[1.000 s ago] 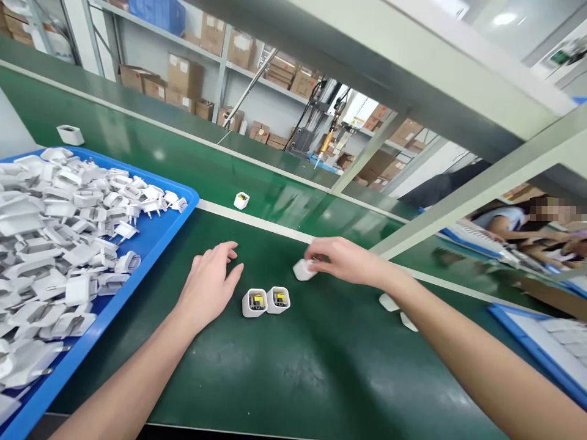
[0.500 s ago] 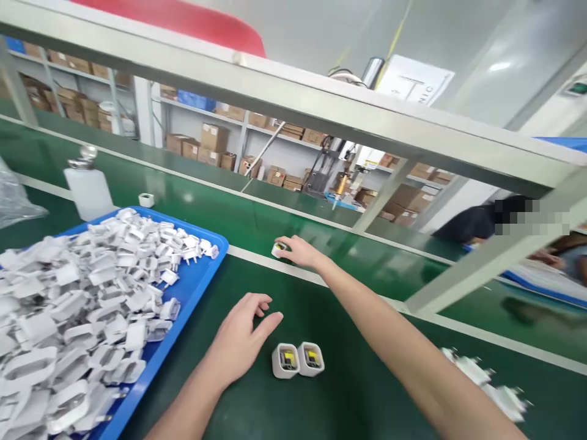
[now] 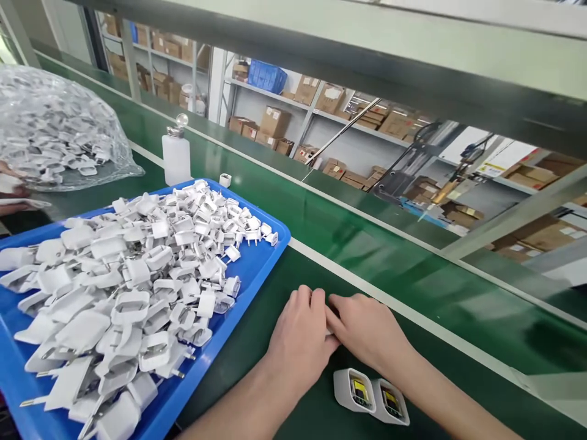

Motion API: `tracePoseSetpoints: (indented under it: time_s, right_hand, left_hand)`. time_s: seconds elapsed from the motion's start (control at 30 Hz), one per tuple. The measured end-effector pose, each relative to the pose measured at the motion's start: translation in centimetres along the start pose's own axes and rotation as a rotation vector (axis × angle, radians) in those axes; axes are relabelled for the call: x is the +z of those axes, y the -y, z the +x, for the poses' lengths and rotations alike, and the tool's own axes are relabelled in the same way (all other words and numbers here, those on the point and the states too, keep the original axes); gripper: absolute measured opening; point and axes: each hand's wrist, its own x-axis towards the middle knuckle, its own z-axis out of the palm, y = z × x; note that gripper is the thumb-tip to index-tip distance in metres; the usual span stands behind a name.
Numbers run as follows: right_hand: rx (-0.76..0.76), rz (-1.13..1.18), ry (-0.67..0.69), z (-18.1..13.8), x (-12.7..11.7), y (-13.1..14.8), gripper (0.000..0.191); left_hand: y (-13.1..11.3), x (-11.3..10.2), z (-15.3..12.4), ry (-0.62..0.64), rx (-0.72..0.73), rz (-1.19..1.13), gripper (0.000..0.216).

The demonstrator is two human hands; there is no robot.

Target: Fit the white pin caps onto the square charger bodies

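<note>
My left hand (image 3: 300,333) and my right hand (image 3: 367,324) meet above the green work surface, fingers closed together. Between them shows only a sliver of a white charger housing (image 3: 328,332); the fingers hide the rest. Just below my right hand, two square white charger housings stand side by side with their open ends up, a left one (image 3: 340,391) and a right one (image 3: 404,408). Yellow and black electronic parts are visible inside both. To the left of my hands lies a blue tray (image 3: 250,284) heaped with white plug covers (image 3: 132,305), several with metal pins.
Behind the tray stand a white pump bottle (image 3: 177,160) and a single small housing (image 3: 225,179). A clear bag (image 3: 68,122) of white parts lies at far left, near another person's hand (image 3: 10,198). A metal beam (image 3: 321,46) crosses overhead; shelves hold boxes.
My right hand has come back from the green belt with the small housing and joined my left hand, which has closed from open. The view has swung left, bringing more of the tray and bag in.
</note>
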Motion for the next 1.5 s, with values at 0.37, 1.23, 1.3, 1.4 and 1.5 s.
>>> tracePoseSetpoints:
  time_s: [0.37,1.23,1.3,1.4,1.5]
  right_hand:
    - [-0.486,0.115,0.016,3.1,-8.4,2.7,0.041]
    - [-0.499,1.167,-0.215,0.5,-3.9,-1.0,0.017]
    - [-0.413,1.220,-0.240,-1.7,-1.9,-2.9,0.017]
    - [-0.383,1.057,-0.303,-3.5,1.5,-4.5,0.015]
    - [-0.436,0.858,-0.325,-3.6,3.5,-4.9,0.014]
  left_hand:
    - [1.0,-1.1,0.6,-0.174,-0.066,-0.285,0.027]
    - [0.3,-0.4,-1.0,0.043,-0.064,-0.107,0.027]
    - [0.2,0.0,-0.9,0.029,-0.063,-0.092,0.028]
    - [-0.1,0.4,-0.8,0.018,-0.089,-0.062,0.030]
    - [-0.3,0.5,-0.9,0.029,-0.137,-0.041,0.024]
